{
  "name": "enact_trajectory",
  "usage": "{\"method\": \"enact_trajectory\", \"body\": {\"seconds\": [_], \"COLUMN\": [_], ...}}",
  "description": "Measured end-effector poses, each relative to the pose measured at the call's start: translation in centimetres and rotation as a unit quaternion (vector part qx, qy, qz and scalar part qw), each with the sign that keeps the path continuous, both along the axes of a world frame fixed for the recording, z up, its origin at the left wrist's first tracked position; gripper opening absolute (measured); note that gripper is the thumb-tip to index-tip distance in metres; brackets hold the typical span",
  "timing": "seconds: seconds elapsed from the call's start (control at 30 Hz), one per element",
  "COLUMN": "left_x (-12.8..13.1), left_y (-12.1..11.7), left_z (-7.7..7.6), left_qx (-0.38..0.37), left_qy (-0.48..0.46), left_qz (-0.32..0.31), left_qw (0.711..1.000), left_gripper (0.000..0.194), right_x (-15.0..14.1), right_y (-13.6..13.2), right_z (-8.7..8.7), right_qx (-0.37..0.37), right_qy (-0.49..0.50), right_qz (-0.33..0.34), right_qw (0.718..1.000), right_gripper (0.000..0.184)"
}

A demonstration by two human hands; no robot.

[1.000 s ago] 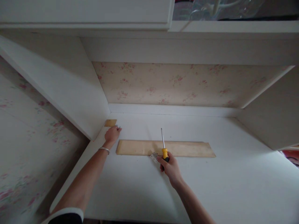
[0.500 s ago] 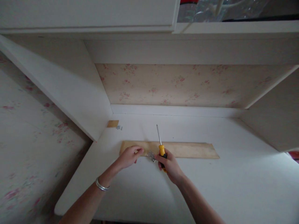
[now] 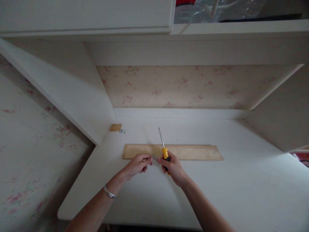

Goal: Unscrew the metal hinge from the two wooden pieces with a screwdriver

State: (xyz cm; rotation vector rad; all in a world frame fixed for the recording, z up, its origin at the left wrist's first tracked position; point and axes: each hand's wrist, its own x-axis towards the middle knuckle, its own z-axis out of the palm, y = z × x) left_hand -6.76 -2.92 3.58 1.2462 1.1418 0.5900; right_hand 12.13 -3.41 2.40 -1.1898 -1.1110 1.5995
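My right hand (image 3: 175, 168) is wrapped round the yellow and black handle of a screwdriver (image 3: 164, 152), its metal shaft pointing up and away from me. The same hand's thumb and finger also pinch a small shiny silvery piece (image 3: 155, 159), too small to make out clearly. On the other side of that piece, my left hand (image 3: 137, 165) is closed, fingertips pinching its edge. Below and behind both hands, a long flat wooden board (image 3: 193, 152) lies on the white worktop (image 3: 231, 190).
A small square of wood (image 3: 116, 127) lies at the back left, with small printed marks beside it. A white side panel (image 3: 72, 93) rises on the left. Overhead hangs a white cabinet (image 3: 87, 16), with clear plastic wrapping (image 3: 202, 11) in its open part.
My left hand has moved right and its fingertips have closed on the shiny piece. The right hand still holds the screwdriver, and the view has shifted slightly.
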Motion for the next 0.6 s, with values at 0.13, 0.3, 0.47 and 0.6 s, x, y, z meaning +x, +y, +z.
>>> {"method": "enact_trajectory", "body": {"seconds": [0.13,0.3,0.47,0.6], "left_x": [0.3,0.3,-1.8,-5.1], "left_y": [0.0,0.7,3.5,7.0], "left_z": [-0.3,-0.8,-2.5,-3.8], "left_qx": [0.019,0.032,0.036,0.071], "left_qy": [0.026,0.023,0.069,0.122], "left_qz": [0.012,0.025,0.119,0.233], "left_qw": [0.999,0.999,0.990,0.962], "left_gripper": [0.037,0.038,0.042,0.038], "right_x": [0.1,0.0,0.5,2.3], "right_y": [0.2,0.6,0.6,-0.6], "right_z": [0.0,0.1,-0.3,-2.0], "right_qx": [0.012,0.009,-0.028,-0.036], "right_qy": [-0.013,-0.032,-0.061,-0.072], "right_qz": [-0.012,-0.027,-0.038,-0.048], "right_qw": [1.000,0.999,0.997,0.996], "right_gripper": [0.029,0.029,0.028,0.026]}}
